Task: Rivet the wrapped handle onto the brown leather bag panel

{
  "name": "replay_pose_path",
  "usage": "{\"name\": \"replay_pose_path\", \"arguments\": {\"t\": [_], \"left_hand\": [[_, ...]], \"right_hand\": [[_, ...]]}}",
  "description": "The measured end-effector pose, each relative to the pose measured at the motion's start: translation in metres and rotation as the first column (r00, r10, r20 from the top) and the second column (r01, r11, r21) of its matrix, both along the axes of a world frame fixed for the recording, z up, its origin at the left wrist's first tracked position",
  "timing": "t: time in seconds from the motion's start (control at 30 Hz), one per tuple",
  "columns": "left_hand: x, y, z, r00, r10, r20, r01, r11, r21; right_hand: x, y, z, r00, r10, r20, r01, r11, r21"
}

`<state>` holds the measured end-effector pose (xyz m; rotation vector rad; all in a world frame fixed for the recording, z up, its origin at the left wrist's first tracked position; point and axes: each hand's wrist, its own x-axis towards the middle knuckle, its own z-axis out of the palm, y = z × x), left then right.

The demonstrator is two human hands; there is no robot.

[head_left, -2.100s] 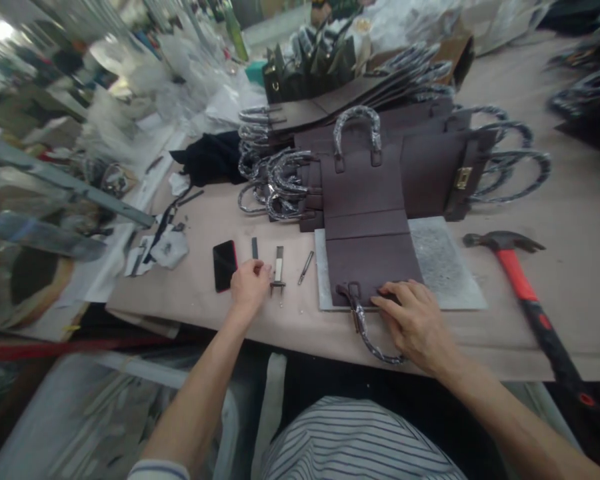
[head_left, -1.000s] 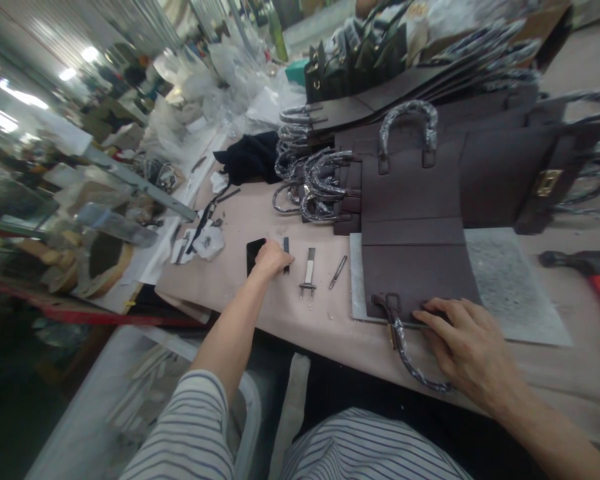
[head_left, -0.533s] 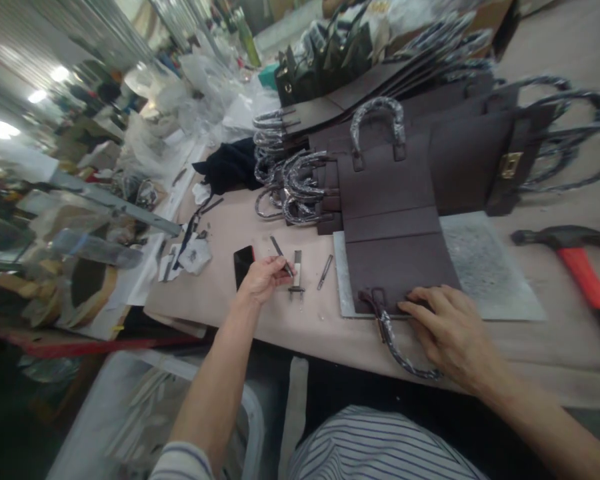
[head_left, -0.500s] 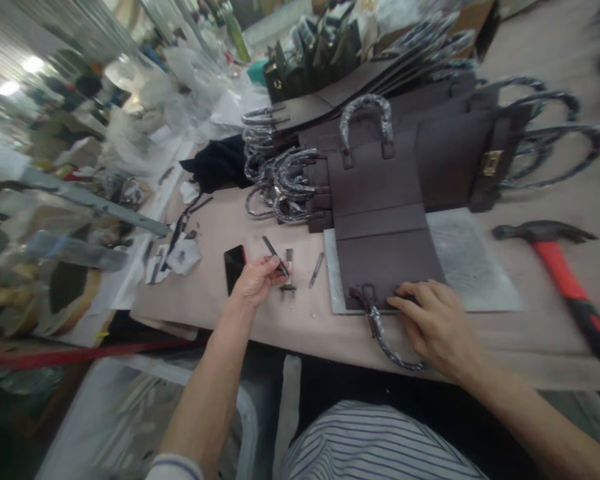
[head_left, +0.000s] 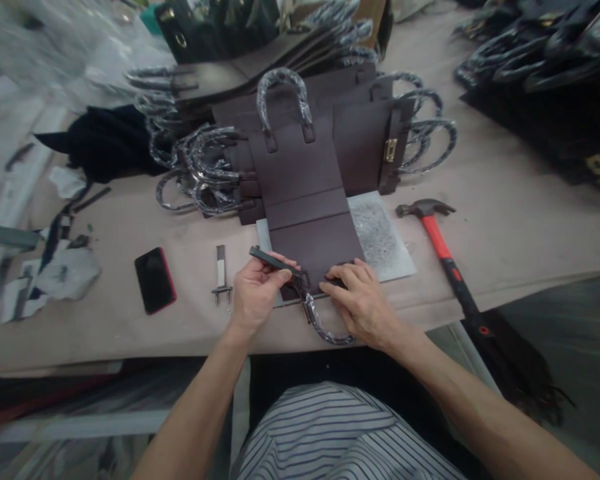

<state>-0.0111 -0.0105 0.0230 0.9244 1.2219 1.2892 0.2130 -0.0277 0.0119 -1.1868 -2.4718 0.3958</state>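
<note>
Ctr of frame, the L hand (head_left: pixel 254 293) is gripping a slim dark-grey flat bar (head_left: pixel 271 259) betw. thumb & fingers, the bar slanting down to the right. Its far end is sitting at the base of a dark curved handle in clear plastic (head_left: pixel 325 333), which is hanging off the near edge of a dark-brown leather-look bag panel (head_left: pixel 310 243), mid-frame. Just right, the R hand (head_left: pixel 361 303) is resting bent fingers on that edge; can't tell if it's pinching. A speckled grey slab (head_left: pixel 386 240) is showing under the panel. Left of ctr, a silver two-pronged metal tool (head_left: pixel 221 270) & a black phone w/ red edge (head_left: pixel 155 280) are lying on the beige table (head_left: pixel 500 233). Right of ctr, a red-&-black claw hammer (head_left: pixel 435 235) is lying w/ its grip poking past the table edge.
</note>
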Motion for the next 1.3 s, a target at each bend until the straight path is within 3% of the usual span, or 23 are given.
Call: {"name": "replay_pose_path", "arguments": {"t": [0.13,0.53,1.1,1.3], "left_hand": [[0.016,-0.002,-0.002,0.983,-0.054,-0.177,0.073,0.992,0.102],[0.02,-0.003,-0.015,0.897,-0.083,-0.434,0.136,0.986,0.093],[0.024,-0.003,-0.012,0.823,-0.048,-0.567,0.184,0.965,0.186],[0.032,-0.006,-0.017,0.767,0.045,-0.64,0.19,0.937,0.294]], "right_hand": [[0.001,0.0,0.0,1.0,0.007,0.007,-0.007,1.0,-0.016],[0.003,-0.001,-0.003,0.999,0.011,-0.038,-0.012,0.999,-0.042],[0.004,-0.001,-0.004,0.998,0.006,-0.06,-0.009,0.999,-0.039],[0.006,-0.001,-0.004,0.995,0.022,-0.094,-0.025,0.999,-0.03]]}}
